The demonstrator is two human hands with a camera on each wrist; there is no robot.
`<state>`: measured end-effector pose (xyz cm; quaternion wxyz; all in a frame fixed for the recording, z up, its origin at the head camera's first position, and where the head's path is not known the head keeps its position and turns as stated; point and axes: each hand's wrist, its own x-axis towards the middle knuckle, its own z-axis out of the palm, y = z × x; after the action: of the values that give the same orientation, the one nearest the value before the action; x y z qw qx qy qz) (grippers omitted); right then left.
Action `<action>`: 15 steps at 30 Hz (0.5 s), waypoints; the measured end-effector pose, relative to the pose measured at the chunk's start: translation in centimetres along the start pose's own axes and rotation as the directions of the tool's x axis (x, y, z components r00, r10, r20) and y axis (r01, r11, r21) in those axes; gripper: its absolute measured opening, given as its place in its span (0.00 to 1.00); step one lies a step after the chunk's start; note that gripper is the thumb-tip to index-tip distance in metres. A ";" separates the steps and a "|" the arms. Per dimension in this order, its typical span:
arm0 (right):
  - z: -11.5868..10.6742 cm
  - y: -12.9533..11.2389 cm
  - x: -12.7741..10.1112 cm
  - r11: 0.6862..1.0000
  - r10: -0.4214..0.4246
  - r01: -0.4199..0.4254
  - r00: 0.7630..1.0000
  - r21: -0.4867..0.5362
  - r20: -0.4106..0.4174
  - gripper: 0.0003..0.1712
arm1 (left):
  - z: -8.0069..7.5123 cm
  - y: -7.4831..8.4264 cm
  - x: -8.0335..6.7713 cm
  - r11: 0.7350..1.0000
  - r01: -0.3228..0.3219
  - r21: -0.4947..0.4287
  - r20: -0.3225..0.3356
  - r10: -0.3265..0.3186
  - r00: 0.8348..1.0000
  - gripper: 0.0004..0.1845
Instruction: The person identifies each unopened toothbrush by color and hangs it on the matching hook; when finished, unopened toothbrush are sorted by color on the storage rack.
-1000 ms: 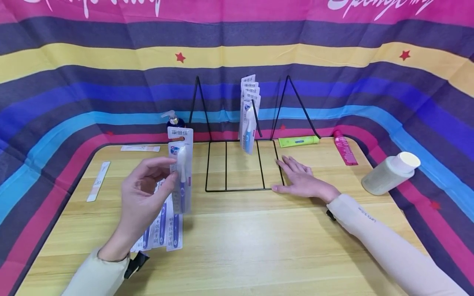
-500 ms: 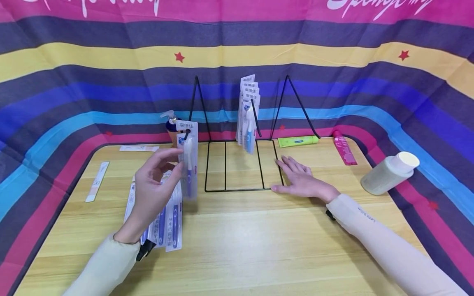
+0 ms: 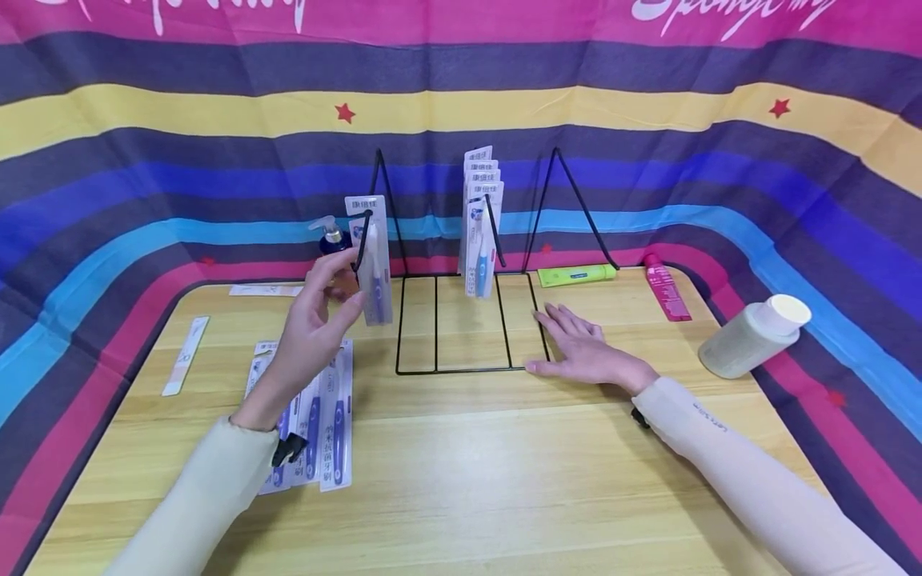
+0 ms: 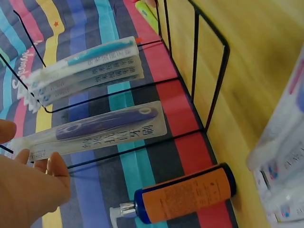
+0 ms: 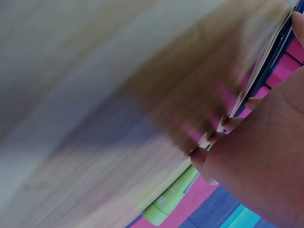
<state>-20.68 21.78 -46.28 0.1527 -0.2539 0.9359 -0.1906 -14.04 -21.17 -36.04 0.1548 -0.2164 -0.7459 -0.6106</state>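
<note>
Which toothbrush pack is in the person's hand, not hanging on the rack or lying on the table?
The purple-handled toothbrush pack, pinched upright by the left hand at the wire rack's left hook. The blue packs hang on the middle hook; others lie flat.

Green tube (image 3: 579, 274), pink tube (image 3: 666, 289) — white bottle (image 3: 752, 337) (lying down).

I sit at a pale wooden table (image 3: 461, 472) with a visible grain and a dark rim, its rounded far corners beyond both my hands. A striped cloth backdrop (image 3: 216, 144) stands right behind the table and wraps round to my left and right, in bands of pink, dark purple, yellow, blue, light blue and magenta. Small red stars (image 3: 345, 113) dot the yellow band, one above my left hand, and white script lettering (image 3: 727, 12) runs along the top pink band. The light is even and bright, with soft shadows on the wood.
</note>
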 end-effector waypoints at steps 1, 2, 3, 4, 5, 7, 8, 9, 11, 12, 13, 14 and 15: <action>0.0 0.0 0.0 1.000 -0.001 0.001 1.000 0.001 -0.001 0.64 | -0.1 0.0 0.4 1.000 0.022 0.003 0.004 -0.022 1.000 0.30; 0.0 -0.1 0.0 1.000 0.000 0.000 1.000 0.004 -0.002 0.64 | -0.1 -0.1 0.8 0.999 0.039 0.003 0.003 -0.039 0.999 0.30; 0.1 -0.1 0.0 1.000 -0.001 0.001 1.000 0.007 -0.003 0.65 | -0.1 -0.2 1.2 0.998 0.058 0.006 0.003 -0.058 0.998 0.30; 0.1 -0.1 0.0 1.000 0.000 0.000 1.000 0.011 -0.003 0.65 | -0.1 -0.3 1.6 0.997 0.076 0.009 0.005 -0.076 0.997 0.29; 0.1 -0.1 0.1 1.000 0.000 0.000 1.000 0.010 -0.004 0.65 | -0.2 -0.4 2.1 0.996 0.093 0.009 0.006 -0.093 0.996 0.29; 0.2 -0.1 0.0 1.000 0.003 -0.003 1.000 0.016 -0.004 0.64 | -0.1 -0.7 2.9 0.993 0.117 0.003 0.000 -0.117 0.993 0.29; 0.2 -0.2 0.0 1.000 0.005 -0.005 1.000 0.018 -0.004 0.64 | -0.1 -1.0 3.4 0.991 0.131 -0.003 -0.003 -0.131 0.991 0.29; 0.2 -0.2 -0.1 1.000 0.006 -0.006 1.000 0.017 -0.004 0.64 | 0.0 -1.2 3.8 0.989 0.148 -0.008 -0.004 -0.148 0.989 0.30; 0.2 -0.1 -0.1 1.000 0.007 -0.006 1.000 0.012 -0.004 0.64 | 0.0 -1.7 4.7 0.985 0.173 -0.020 -0.014 -0.173 0.985 0.30; 0.1 -0.2 -0.1 1.000 0.007 -0.007 1.000 0.013 -0.005 0.64 | 0.0 -2.0 5.2 0.983 0.183 -0.022 -0.019 -0.184 0.983 0.31; 0.1 -0.1 -0.1 1.000 0.006 -0.006 1.000 0.009 -0.006 0.64 | 0.0 -2.3 5.6 0.982 0.189 -0.026 -0.022 -0.190 0.982 0.31; 0.1 -0.1 -0.1 1.000 0.006 -0.006 1.000 0.006 -0.006 0.65 | 0.0 -2.5 6.1 0.981 0.193 -0.030 -0.025 -0.194 0.981 0.31; 0.1 -0.1 -0.1 1.000 0.006 -0.006 1.000 0.003 -0.007 0.65 | -0.1 -2.8 6.5 0.980 0.196 -0.029 -0.029 -0.197 0.980 0.31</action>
<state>-20.53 21.76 -46.27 0.1504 -0.2502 0.9369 -0.1923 -21.03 -20.82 -35.18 0.1026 -0.1341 -0.7532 -0.6358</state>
